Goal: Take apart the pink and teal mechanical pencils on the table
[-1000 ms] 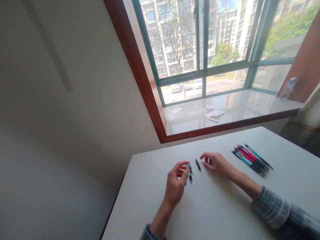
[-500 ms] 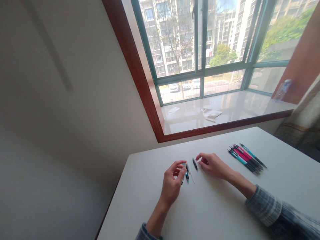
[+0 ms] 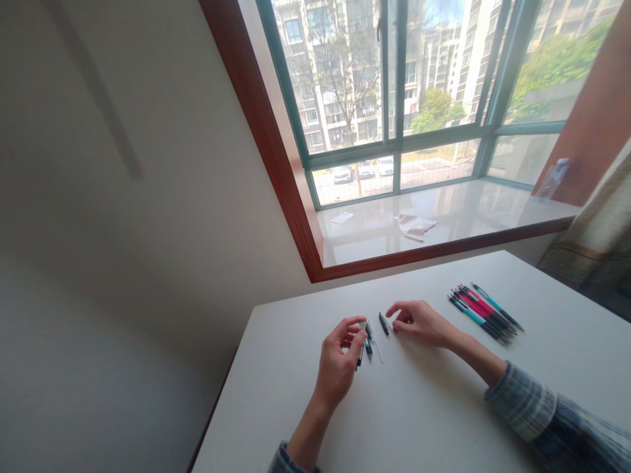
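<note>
My left hand (image 3: 338, 355) is over the left part of the white table (image 3: 394, 407), thumb and fingers curled together. What it grips is mostly hidden; a black end shows below the palm. Close beside its fingertips lie blue-and-black pen parts (image 3: 369, 349) and a thin pale refill (image 3: 378, 351). A short black pen barrel (image 3: 384, 324) rests between my two hands. Just right of that barrel, my right hand (image 3: 419, 322) has its index finger and thumb bent toward each other. Something thin and pale shows at those fingertips, too small to name.
Several blue, pink and black pens (image 3: 483, 314) lie side by side at the table's right. Behind the table, the window sill (image 3: 458, 213) holds a crumpled white tissue (image 3: 415, 226), a flat paper piece (image 3: 342, 217) and a clear bottle (image 3: 552, 180). A wall (image 3: 148, 263) stands left.
The black end below my left hand has shifted slightly down and shows more. My right hand stays almost in place beside the black barrel.
</note>
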Motion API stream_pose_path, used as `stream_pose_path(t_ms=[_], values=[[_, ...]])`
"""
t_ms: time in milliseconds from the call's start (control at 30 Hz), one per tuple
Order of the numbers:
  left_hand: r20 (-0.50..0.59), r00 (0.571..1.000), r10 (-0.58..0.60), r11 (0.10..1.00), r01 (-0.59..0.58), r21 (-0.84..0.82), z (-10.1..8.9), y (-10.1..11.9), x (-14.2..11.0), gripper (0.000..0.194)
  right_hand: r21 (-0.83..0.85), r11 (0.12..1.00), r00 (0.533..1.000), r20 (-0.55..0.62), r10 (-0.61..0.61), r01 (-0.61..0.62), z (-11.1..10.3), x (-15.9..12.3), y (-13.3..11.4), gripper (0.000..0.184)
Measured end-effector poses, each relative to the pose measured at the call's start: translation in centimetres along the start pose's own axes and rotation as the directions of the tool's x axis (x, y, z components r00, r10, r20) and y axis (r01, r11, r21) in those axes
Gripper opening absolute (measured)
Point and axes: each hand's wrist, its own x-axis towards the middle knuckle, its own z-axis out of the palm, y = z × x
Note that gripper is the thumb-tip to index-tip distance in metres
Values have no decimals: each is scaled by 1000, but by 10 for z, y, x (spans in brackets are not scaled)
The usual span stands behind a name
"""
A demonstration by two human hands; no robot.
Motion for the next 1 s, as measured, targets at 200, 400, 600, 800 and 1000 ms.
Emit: stream_pose_path(t_ms=[200,400,600,800,1000], values=[[-10,1000,3,999,-4,-41,0,4,0,26,0,1000,1000,11,4,-4,-1,-1,-5,25],[-19,1000,8,1000,-8,-30,0,4,0,25,36,999,1000,28,-1,0,-1,-2,-5,23],[-13,1000,-4,992,2,-125,0,6,0,24,-30,998,995,-83,-63,60,2,0,-3,20],[-159,981,-113,950,60,-305,-5,2,5,27,-79,967,953,-167,-253,243,10,-5,-18,23],[-240,920,-311,763,91,-640,-11,-9,10,30,-14,935,931,-88,-355,356,20,-17,-38,30]])
